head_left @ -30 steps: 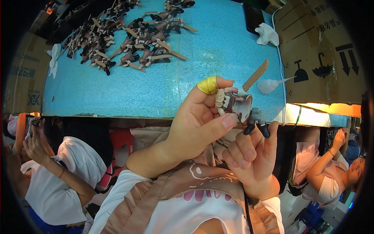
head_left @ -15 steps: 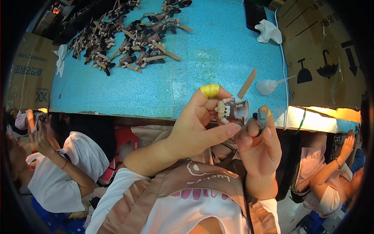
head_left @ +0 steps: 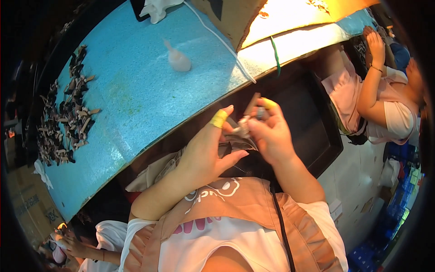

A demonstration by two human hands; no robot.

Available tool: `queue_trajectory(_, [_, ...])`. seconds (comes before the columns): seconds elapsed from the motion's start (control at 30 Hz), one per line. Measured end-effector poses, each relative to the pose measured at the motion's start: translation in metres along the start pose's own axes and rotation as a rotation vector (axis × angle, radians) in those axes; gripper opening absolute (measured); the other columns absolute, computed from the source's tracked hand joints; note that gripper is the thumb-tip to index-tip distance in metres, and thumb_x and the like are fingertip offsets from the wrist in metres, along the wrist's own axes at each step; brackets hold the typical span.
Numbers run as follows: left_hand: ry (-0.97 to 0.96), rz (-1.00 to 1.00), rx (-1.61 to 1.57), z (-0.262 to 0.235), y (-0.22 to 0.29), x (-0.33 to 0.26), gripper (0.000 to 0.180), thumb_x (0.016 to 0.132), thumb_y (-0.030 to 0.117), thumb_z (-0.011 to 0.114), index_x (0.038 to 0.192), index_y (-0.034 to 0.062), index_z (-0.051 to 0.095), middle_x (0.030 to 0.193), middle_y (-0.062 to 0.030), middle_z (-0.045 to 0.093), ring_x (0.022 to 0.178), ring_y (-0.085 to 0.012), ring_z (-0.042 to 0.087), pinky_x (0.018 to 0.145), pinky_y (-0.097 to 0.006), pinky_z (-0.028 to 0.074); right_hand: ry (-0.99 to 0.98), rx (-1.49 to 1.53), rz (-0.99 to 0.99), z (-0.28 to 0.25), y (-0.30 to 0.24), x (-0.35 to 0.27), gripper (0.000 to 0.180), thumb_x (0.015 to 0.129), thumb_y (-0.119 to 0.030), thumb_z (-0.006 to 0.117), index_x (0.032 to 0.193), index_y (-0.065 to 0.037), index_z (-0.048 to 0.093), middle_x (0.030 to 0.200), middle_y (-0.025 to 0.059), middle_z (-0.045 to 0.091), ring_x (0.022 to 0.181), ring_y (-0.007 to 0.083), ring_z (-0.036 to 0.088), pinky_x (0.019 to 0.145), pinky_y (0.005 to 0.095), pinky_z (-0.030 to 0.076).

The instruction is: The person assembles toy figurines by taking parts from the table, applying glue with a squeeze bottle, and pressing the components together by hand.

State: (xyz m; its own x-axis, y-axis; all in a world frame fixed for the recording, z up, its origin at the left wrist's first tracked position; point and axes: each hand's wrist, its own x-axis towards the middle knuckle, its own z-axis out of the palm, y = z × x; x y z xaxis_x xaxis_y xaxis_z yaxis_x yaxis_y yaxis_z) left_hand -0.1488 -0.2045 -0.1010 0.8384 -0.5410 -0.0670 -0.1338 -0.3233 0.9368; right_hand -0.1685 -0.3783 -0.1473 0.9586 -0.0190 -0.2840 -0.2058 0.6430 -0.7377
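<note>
My right hand (head_left: 275,138) is closed around a small figurine (head_left: 244,129), pale and blurred by motion. A flat brown blade-shaped piece (head_left: 252,104) sticks up beside its fingertips, and a small grey piece (head_left: 261,113) shows between the fingers. Just left of the figurine is my left hand (head_left: 201,143), its thumb and fingers spread apart. Yellow tape wraps a finger on each hand. Whether the left fingertips touch the figurine is hard to tell. Both hands are in front of the table edge, above my lap.
Many similar figurines (head_left: 72,113) lie piled on the blue table (head_left: 131,149) at the left. A white squeeze bottle (head_left: 179,60) stands near a white cable (head_left: 217,38). Below the table edge at right is a dark tray (head_left: 312,131). Other people sit on both sides.
My view has turned right. The figurine has passed from my left hand to my right, and both hands have moved off the table edge. The brown blade, earlier on the table, is at the right fingertips.
</note>
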Motion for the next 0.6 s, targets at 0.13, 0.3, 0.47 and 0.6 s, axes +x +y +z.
queue_trajectory(0.13, [-0.024, 0.089, 0.087, 0.004, -0.005, 0.005, 0.074, 0.068, 0.011, 0.071, 0.129, 0.0018, 0.03, 0.1, -0.0086, 0.052, 0.083, -0.0151, 0.05, 0.074, -0.027, 0.041, 0.502, -0.565, -0.251, -0.144, 0.014, 0.016, 0.045, 0.076, 0.005, 0.054, 0.115, -0.002, 0.033, 0.096, 0.0123, 0.048, 0.084, 0.0186, 0.055, 0.073, 0.0296, 0.049])
queue_trajectory(0.3, [0.104, 0.14, 0.094, -0.008, -0.001, -0.004, 0.064, 0.07, 0.01, 0.068, 0.125, 0.0007, 0.035, 0.098, -0.0144, 0.051, 0.085, -0.0242, 0.053, 0.073, -0.03, 0.045, 0.756, -1.155, -0.02, -0.303, 0.05, 0.028, 0.056, 0.062, -0.001, 0.066, 0.112, 0.0, 0.04, 0.095, 0.0162, 0.052, 0.08, 0.0253, 0.057, 0.07, 0.0319, 0.05])
queue_trajectory(0.47, [0.294, 0.074, 0.109, -0.045, -0.009, -0.051, 0.059, 0.071, 0.007, 0.067, 0.122, 0.0012, 0.038, 0.101, -0.0146, 0.051, 0.086, -0.0223, 0.053, 0.075, -0.029, 0.044, 0.683, -1.713, 0.056, -0.201, 0.015, 0.035, 0.059, 0.068, -0.002, 0.067, 0.12, 0.001, 0.039, 0.097, 0.0201, 0.055, 0.072, 0.0273, 0.062, 0.055, 0.035, 0.055])
queue_trajectory(0.6, [0.508, 0.137, 0.251, -0.087, -0.013, -0.065, 0.051, 0.071, 0.007, 0.067, 0.116, 0.0004, 0.045, 0.101, -0.016, 0.051, 0.088, -0.0283, 0.052, 0.075, -0.032, 0.043, 0.485, -1.778, -0.564, -0.189, 0.013, 0.023, 0.041, 0.075, -0.006, 0.061, 0.111, 0.004, 0.045, 0.098, 0.019, 0.048, 0.087, 0.0312, 0.052, 0.077, 0.0398, 0.044])
